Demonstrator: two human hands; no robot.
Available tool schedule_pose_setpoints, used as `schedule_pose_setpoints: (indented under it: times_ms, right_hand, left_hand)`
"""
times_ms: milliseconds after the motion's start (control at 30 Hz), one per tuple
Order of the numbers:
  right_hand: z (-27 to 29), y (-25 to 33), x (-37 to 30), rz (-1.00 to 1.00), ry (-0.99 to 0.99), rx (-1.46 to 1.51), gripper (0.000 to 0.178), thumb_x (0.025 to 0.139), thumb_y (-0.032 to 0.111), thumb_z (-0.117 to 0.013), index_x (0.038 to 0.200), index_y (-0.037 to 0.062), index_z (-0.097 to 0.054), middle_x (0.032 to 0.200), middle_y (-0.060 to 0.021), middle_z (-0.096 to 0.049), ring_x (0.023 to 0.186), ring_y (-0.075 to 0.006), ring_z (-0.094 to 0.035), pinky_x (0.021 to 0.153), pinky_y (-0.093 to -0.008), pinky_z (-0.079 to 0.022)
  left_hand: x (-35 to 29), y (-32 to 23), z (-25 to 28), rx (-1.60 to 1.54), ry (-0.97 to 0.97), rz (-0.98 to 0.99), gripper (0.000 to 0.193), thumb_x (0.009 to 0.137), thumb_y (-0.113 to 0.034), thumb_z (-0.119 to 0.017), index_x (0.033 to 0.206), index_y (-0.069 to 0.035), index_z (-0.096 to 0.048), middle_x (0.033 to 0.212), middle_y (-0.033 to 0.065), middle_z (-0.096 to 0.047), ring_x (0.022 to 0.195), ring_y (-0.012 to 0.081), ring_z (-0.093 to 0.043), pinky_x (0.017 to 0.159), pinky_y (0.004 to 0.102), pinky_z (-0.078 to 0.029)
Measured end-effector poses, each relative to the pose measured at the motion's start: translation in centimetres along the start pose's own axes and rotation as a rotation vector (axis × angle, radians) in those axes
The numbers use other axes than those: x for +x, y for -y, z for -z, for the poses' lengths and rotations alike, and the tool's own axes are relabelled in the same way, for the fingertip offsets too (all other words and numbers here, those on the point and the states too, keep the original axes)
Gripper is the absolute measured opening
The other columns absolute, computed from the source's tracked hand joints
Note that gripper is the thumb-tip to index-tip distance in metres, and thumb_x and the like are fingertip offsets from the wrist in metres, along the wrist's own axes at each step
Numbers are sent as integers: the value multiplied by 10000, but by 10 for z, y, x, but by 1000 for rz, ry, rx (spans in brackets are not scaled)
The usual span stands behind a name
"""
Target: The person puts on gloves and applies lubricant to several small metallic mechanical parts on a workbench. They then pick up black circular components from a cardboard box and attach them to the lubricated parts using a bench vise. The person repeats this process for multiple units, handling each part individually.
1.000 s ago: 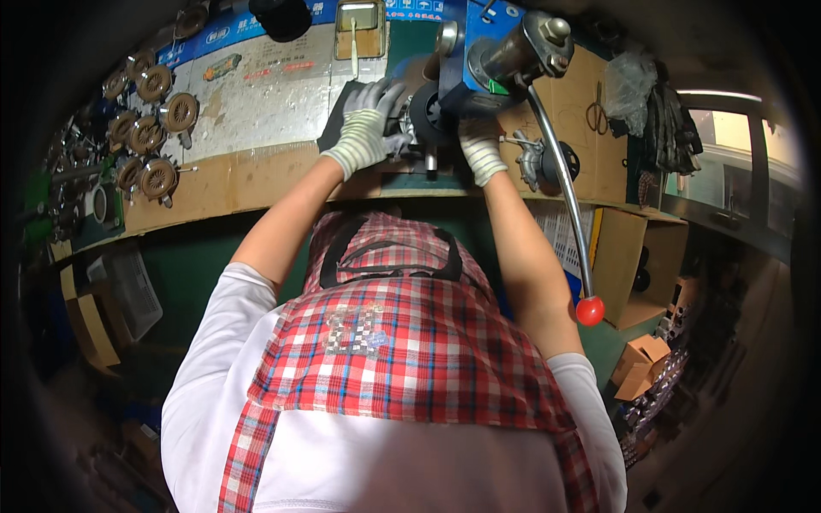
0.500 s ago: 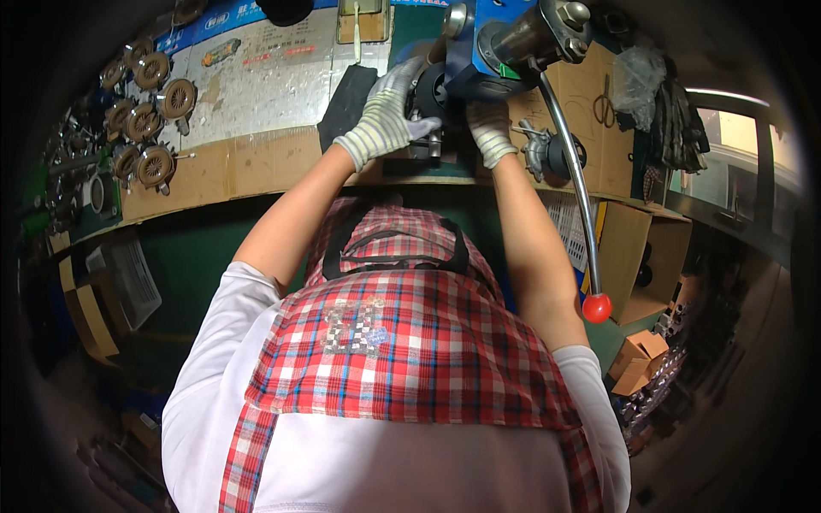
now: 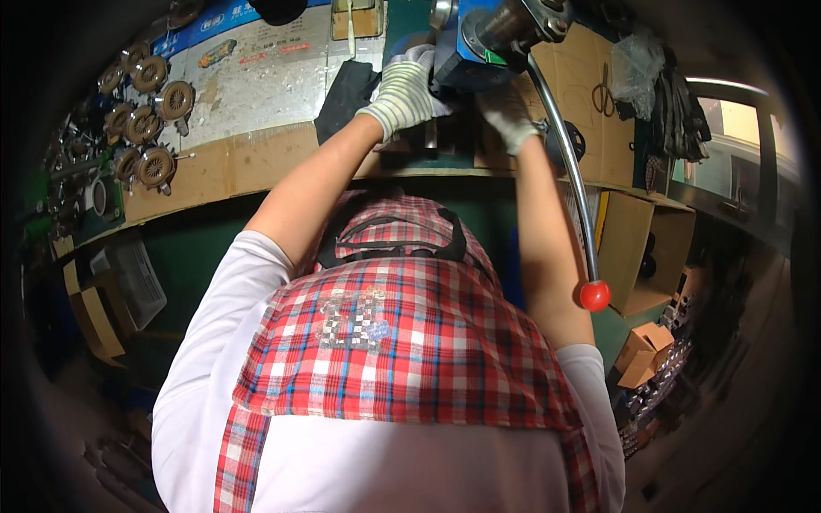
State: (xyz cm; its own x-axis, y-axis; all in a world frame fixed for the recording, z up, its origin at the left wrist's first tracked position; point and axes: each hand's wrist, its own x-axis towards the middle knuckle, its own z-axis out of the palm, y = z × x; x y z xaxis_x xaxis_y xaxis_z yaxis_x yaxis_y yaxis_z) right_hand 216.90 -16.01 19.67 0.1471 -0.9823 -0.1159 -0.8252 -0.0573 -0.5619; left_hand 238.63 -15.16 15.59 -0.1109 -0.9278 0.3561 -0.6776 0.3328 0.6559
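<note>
My left hand [image 3: 405, 92], in a striped knit glove, reaches in at the left side of a blue bench press [image 3: 473, 67]. Its fingers curl inward against whatever lies there, which the glove and press hide. My right hand [image 3: 510, 118], gloved too, is smeared by motion just right of the press's underside, its fingertips in shadow. Right beside it, partly behind the press lever [image 3: 571, 162], sits a round black part [image 3: 575, 145]. A short metal pin [image 3: 431, 137] shows below the press between my hands. To the left of my left hand lies a black pad [image 3: 345, 98].
The lever's red ball [image 3: 594, 295] hangs past the bench edge by my right forearm. Several round brown-faced metal parts [image 3: 154, 167] stand at the left. Scissors [image 3: 603, 92] lie on cardboard at the right, near dark gloves [image 3: 680, 120]. An open carton [image 3: 658, 256] is below.
My left hand has moved right and closed in toward the press, covering the round black part seen there before. My right hand has shifted right, out from behind the press, nearer the lever.
</note>
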Motion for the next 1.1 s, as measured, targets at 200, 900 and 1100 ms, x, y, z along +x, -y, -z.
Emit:
schedule_pose_setpoints:
  times_ms: [200,900,1100]
  right_hand:
    - [163,73,-96,-255,285,802,934,888,711,-569,1369,-85,-484,955,-92,-681,737,-125,-660,694,-239,-568]
    - [2,-20,-151,-253,-62,-278,432,1001,451,-461,1097,80,-663,932,-252,-693,905,-450,-655,805,-526,-523]
    - [-3,-28,-145,-203,-71,-221,420,996,434,-480,1019,71,-689,877,-230,-696,847,-433,-670,757,-507,-543]
  left_hand:
    - [-3,-4,14,79,165,132,925,603,-509,-851,1333,-31,-542,1403,214,-494,1238,415,-497,1068,457,-416]
    - [-2,3,3,117,112,121,938,599,-472,-862,1375,-70,-520,1381,253,-520,1257,415,-516,1081,457,-410]
    - [1,6,7,97,145,121,966,600,-520,-861,1377,-58,-520,1389,249,-517,1275,405,-503,1093,459,-397]
